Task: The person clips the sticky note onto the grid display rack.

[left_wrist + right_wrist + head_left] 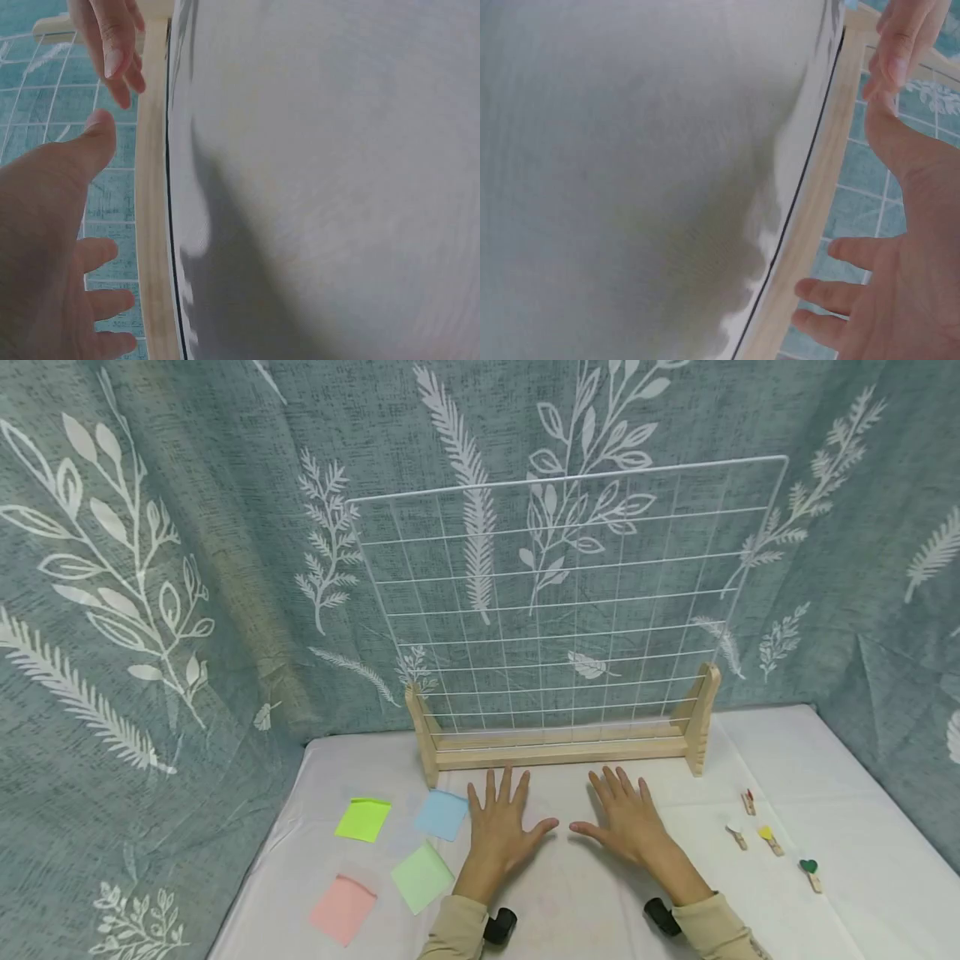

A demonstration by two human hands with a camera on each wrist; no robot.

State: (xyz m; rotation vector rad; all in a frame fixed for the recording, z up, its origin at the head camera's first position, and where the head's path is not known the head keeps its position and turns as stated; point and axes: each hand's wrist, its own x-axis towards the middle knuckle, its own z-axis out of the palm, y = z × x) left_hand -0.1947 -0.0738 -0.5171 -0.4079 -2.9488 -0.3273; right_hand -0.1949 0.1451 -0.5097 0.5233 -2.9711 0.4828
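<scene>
My left hand (498, 831) hovers over the white table with its fingers spread and holds nothing. Its thumb points toward my right hand (628, 820), which is likewise spread and holds nothing. Both wrist views show the palms above the cloth, their shadows falling on it. Just beyond the fingertips stands a white wire grid (570, 610) in a wooden stand (562, 752). Nearest the left hand lie a blue sticky note (441, 815) and a pale green sticky note (422, 877).
Farther left are a bright green sticky note (363, 820) and a pink sticky note (343, 910). On the right lie small wooden clothespins, with a green heart (808, 866), a yellow top (766, 832), a white top (734, 830) and a red one (749, 795). A patterned curtain (247, 568) surrounds the table.
</scene>
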